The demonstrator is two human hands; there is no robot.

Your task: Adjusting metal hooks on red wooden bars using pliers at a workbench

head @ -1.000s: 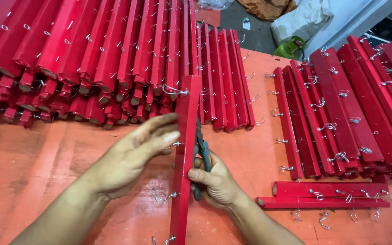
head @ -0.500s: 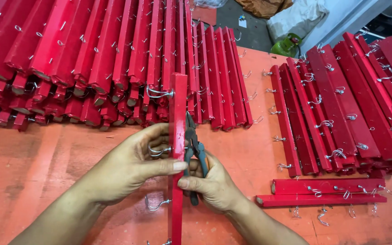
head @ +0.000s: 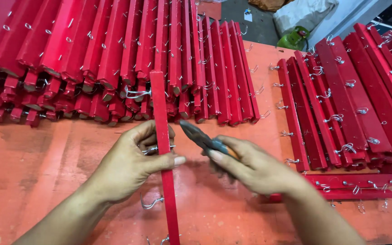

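Two hands work at the middle of the head view, over an orange-red table (head: pixel 32 172). Left hand (head: pixel 130 165) wraps a long red wooden strip (head: pixel 162 136), thumb laid across its front and fingers curled behind, gripping it firmly on edge. Small wire hooks (head: pixel 153 203) stick out of the strip just below those fingers. Right hand (head: pixel 255 170) is closed around the handles of dark pliers (head: pixel 203 138); the nose points up and left, just beside the left fingertips, apart from the strip. Beyond the fingers lies a big stack of red strips (head: pixel 114 54); off past the right knuckles, another hooked pile (head: pixel 341 104).
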